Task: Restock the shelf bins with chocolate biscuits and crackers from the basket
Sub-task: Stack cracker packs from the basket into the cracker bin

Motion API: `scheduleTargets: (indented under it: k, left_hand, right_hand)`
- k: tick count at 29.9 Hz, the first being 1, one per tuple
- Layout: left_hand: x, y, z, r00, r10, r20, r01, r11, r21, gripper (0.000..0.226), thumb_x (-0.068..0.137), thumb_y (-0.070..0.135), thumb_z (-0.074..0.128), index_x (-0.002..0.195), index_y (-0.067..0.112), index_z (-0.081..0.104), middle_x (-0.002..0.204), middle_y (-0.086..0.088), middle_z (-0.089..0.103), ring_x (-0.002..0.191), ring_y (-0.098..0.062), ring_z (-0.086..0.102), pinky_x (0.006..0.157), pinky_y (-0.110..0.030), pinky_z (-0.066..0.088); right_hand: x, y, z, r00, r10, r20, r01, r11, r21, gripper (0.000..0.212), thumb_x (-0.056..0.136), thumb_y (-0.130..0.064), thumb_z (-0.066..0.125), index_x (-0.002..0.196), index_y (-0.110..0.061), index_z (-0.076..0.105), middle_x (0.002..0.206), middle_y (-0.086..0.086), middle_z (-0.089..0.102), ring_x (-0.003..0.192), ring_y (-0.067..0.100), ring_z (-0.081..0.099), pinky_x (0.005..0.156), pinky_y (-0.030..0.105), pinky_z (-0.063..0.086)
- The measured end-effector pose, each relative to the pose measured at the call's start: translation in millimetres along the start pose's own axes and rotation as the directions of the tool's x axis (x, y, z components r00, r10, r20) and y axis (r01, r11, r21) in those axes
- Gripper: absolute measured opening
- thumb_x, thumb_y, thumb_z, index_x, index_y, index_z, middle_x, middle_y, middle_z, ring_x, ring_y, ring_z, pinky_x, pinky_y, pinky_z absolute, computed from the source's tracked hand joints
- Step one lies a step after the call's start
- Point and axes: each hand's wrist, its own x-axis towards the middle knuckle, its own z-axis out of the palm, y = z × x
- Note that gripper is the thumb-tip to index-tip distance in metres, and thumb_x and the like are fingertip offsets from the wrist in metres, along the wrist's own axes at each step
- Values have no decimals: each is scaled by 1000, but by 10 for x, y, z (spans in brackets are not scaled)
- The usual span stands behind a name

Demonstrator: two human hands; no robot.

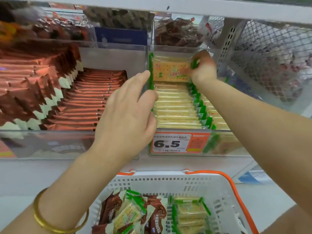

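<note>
Both my hands are at the cracker bin: right hand pinches the rear cracker packet by its green end, left hand rests loose-fingered against the row's left edge. Chocolate biscuits and crackers sit in the basket below.

**Green, Cream and Copper on the Shelf**

The crackers were pale yellow with bright green wrapper ends. The upright cracker packet behind them carried green and orange print. The chocolate biscuits shone copper-brown with cream zigzag edges. The price tag was orange and white, its digits black. The basket was white and latticed, its handle orange. The bangle was gold.
</note>
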Motion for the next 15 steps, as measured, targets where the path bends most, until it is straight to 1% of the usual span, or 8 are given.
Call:
scheduleTargets:
  k: [4,6,10,13,15]
  left_hand:
    - [12,-7,8,1000,-4,-14,4,1000,5,32,79,14,47,106,6,61,142,-17,43,134,-33,37,101,-48,37]
    - [7,-5,7,1000,-5,-11,5,1000,8,32,79,14,46,106,6,61,142,-18,43,134,-33,37,101,-48,37]
    - [3,-9,9,1000,-2,-18,2,1000,7,32,80,14,47,107,7,61,144,-16,41,135,-31,35,101,-48,37]
    - [-2,-23,19,1000,8,-17,-8,1000,-3,32,82,15,48,110,7,61,144,-16,41,136,-31,34,102,-49,36]
    - [0,-29,0,1000,17,-23,-16,1000,2,33,85,20,47,113,8,60,145,-17,40,136,-32,33,102,-50,35]
  right_hand:
    - [-15,-19,75,999,-38,-8,38,998,-40,53,81,-24,74,121,-8,43,123,13,51,104,26,52,89,34,43]
    - [-51,-31,107,998,-58,-10,57,995,-82,62,81,-25,75,127,-6,39,127,14,46,109,27,50,90,34,42]
    - [-71,-64,116,1000,-18,-8,16,979,-201,76,80,-33,75,136,-5,31,135,17,40,122,33,46,98,38,41]
    - [-99,-81,38,1000,16,0,-16,979,-202,84,77,-37,77,137,-5,29,136,17,40,122,35,46,99,40,41]
    - [-156,-125,-75,999,37,27,-31,980,-197,82,78,-34,77,137,-2,30,134,17,41,122,34,47,98,39,42]
